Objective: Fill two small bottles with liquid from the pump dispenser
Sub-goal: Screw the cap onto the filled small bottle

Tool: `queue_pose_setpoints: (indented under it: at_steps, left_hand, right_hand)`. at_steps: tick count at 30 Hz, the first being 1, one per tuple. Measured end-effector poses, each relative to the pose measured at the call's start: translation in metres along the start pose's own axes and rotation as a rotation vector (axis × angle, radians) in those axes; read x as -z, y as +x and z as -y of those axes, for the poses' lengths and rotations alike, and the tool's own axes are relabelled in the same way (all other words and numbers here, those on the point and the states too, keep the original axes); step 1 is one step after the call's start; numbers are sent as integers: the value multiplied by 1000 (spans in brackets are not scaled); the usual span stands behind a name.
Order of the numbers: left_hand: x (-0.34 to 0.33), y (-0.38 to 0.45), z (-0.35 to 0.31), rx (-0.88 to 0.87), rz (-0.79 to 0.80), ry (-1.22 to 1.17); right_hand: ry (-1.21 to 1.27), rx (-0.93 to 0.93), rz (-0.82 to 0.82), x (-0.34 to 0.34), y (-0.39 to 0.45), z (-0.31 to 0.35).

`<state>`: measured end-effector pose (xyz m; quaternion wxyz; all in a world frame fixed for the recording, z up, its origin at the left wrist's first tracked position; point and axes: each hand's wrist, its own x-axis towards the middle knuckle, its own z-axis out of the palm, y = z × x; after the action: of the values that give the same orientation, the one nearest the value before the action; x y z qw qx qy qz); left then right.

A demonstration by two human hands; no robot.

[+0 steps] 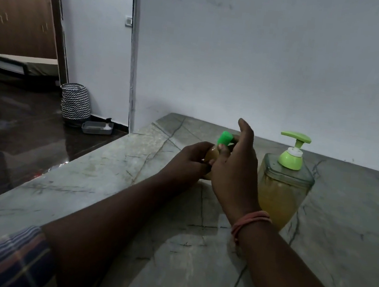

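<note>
Small bottle, one visible: amber contents, green cap, long axis tilted, cap end pointing up and right, held above the marble counter. Left hand wrapped round its body from the left; right hand just right of it, thumb and fingers pinching the cap, apparently. Pump dispenser, one: upright, nozzle pointing left, beside the right hand.

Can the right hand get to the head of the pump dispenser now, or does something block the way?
Probably yes. The pump dispenser stands just right of the right hand, with nothing between them. But its fingers are on the green cap of the small bottle, so it must let go first.
</note>
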<state>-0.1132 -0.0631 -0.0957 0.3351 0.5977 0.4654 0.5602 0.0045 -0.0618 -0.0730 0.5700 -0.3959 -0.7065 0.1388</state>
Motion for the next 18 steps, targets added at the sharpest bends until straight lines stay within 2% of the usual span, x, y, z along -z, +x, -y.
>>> queue_pose_setpoints:
  at_steps: [8, 14, 18]
  left_hand:
    - [0, 0, -2, 17, -22, -2]
    - [3, 4, -2, 28, -41, -12]
    - [2, 5, 0, -6, -18, -38]
  right_hand:
    - [-35, -68, 28, -10, -8, 1]
    - [54, -19, -91, -11, -8, 8]
    - [-35, -101, -122, -18, -8, 6]
